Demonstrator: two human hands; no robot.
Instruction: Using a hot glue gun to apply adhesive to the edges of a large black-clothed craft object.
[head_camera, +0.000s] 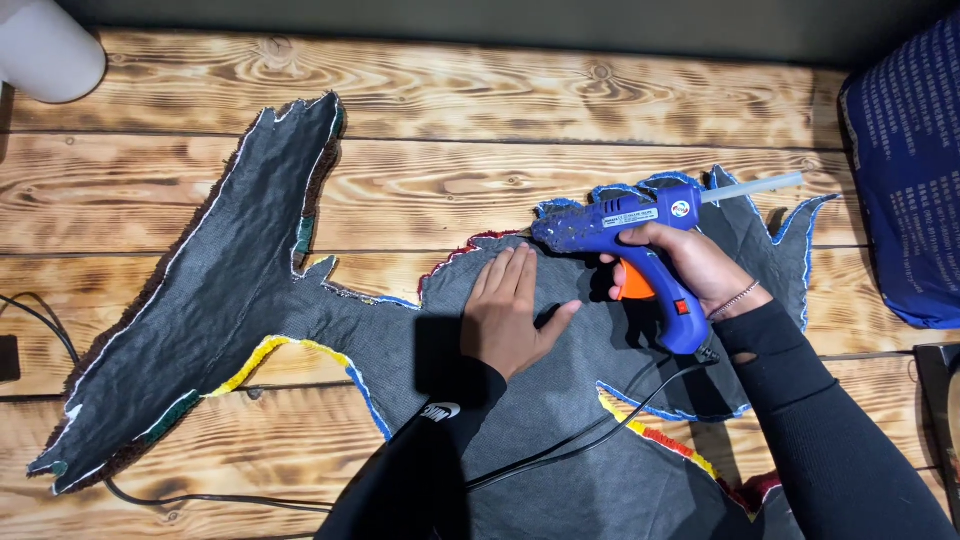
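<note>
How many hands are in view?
2: the left hand lies flat on the dark grey fabric backing; the right hand holds the blue hot glue gun just beside it.

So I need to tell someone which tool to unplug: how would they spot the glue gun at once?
On the scorched wooden plank table lies a large grey fabric cut-out with coloured fringed edges. Near its upper right edge, the right hand grips a blue plastic hot glue gun. Its orange trigger, pale glue stick at the back and black cord mark it out.
</note>
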